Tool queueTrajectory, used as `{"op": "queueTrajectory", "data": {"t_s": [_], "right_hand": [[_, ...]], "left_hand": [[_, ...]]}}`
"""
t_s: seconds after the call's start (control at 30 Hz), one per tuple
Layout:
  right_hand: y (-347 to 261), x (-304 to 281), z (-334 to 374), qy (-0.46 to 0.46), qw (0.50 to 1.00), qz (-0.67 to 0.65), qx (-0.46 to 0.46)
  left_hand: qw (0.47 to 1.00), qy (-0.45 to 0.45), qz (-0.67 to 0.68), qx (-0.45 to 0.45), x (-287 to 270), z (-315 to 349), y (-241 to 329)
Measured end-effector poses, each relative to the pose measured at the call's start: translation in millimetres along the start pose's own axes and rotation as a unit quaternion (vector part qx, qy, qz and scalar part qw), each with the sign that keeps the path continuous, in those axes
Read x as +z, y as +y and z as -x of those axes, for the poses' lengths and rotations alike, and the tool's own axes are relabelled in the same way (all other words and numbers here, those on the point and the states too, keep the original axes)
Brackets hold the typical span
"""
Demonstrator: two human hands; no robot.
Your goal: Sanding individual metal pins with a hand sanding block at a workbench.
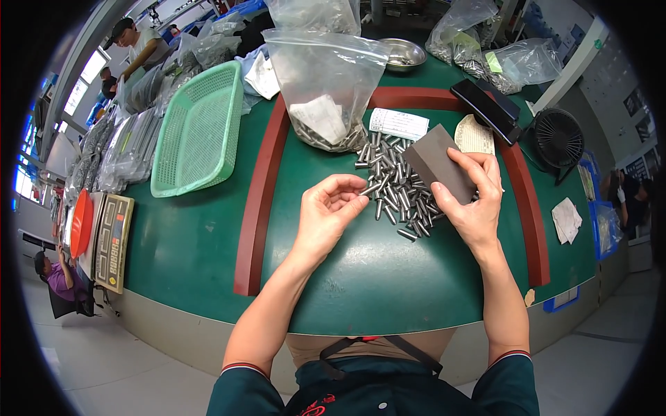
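A heap of small silvery metal pins (390, 182), each with a rounded or tapered end, lies loose on the green table in front of me. At its left edge my left hand (327, 206) is closed, with thumb and fingertips around the end of one metal pin (369, 189). Over the heap's right side, my right hand (479, 201) grips a dark grey rectangular pad (440, 163) that looks like an abrasive pad. The pad is tilted and hides some pins below it. One pin (407, 235) lies at the near edge of the heap.
Red-brown rails (262, 208) border the work area. Behind the heap stand a clear zip bag (326, 76) of metal parts and a paper slip (399, 124). A green basket (163, 166) and a scale (114, 243) are left; a phone (485, 107) and black fan (557, 137) right.
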State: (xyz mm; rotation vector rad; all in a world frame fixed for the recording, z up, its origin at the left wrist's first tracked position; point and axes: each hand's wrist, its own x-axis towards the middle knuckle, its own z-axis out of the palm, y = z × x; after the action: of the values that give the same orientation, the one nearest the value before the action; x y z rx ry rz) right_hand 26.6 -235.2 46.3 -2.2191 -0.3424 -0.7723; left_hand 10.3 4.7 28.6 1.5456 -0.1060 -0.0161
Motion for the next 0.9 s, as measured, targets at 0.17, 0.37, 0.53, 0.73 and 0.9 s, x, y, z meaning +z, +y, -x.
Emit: {"op": "queueTrajectory", "data": {"t_s": [0.17, 0.37, 0.53, 0.73, 0.9], "right_hand": [[0, -1, 1, 0.004, 1.0, 0.002, 0.002], [1, -1, 0, 0.007, 1.0, 0.005, -0.001], [0, -1, 0, 0.005, 1.0, 0.002, 0.004], [0, -1, 0, 0.003, 1.0, 0.004, 0.006], [0, -1, 1, 0.004, 1.0, 0.005, 0.001]], "left_hand": [[0.964, -0.049, 0.232, -0.121, -8, 0, 0], [0.936, -0.064, 0.309, -0.157, -11, -2, -1], [0.926, -0.077, 0.331, -0.166, -13, -3, -5], [0.925, -0.09, 0.33, -0.168, -12, -3, -4], [0.933, -0.094, 0.305, -0.167, -11, -2, -3]]}}
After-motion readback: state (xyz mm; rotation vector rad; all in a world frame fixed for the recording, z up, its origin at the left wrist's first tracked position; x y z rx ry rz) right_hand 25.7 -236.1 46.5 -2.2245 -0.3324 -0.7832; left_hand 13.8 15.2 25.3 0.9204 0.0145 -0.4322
